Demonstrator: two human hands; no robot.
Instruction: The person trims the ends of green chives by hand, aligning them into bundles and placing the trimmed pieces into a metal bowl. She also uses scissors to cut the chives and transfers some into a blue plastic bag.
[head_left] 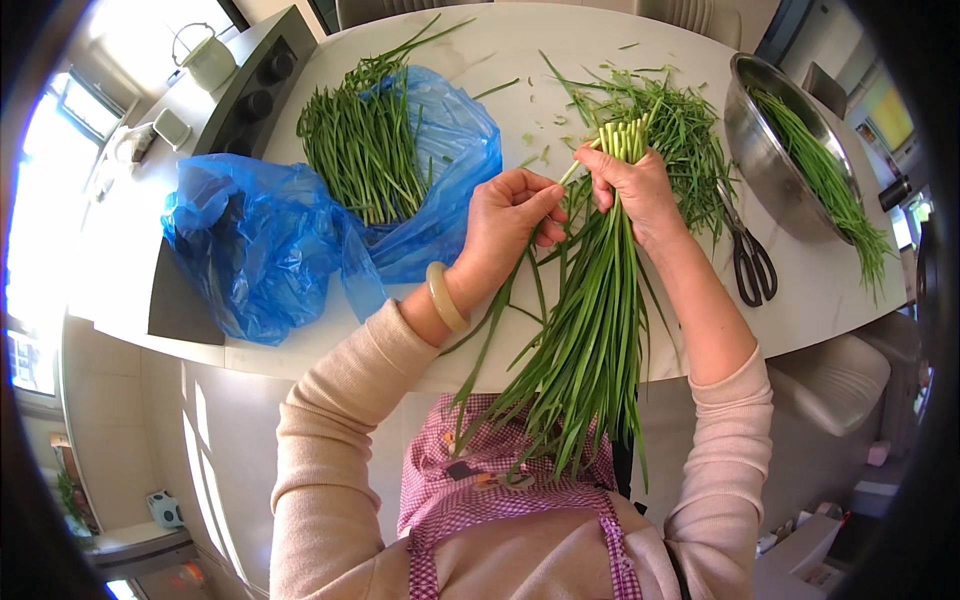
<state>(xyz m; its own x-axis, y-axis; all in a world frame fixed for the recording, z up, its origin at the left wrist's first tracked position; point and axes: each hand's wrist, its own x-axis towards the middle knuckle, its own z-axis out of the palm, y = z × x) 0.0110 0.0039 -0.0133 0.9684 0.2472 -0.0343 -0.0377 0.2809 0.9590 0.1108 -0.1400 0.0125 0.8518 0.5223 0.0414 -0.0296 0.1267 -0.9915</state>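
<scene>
My right hand [637,192] is wrapped round a bunch of garlic chives [600,320] just below its pale stem ends. The long green leaves hang toward me, past the table's near edge and in front of my checked apron. My left hand [512,220], with a bangle at the wrist, pinches a single chive stalk beside the bunch. A heap of loose chive pieces [690,150] lies behind and right of my right hand. Scissors [750,258] with black handles rest on the table to its right, blades partly under the heap.
At the left, a crumpled blue plastic bag [270,250] lies spread out, with more chives [360,150] on it. A steel bowl [752,150] holding chives stands at the right, leaves hanging over its rim. Small scraps dot the white table [500,120]. Chairs stand around it.
</scene>
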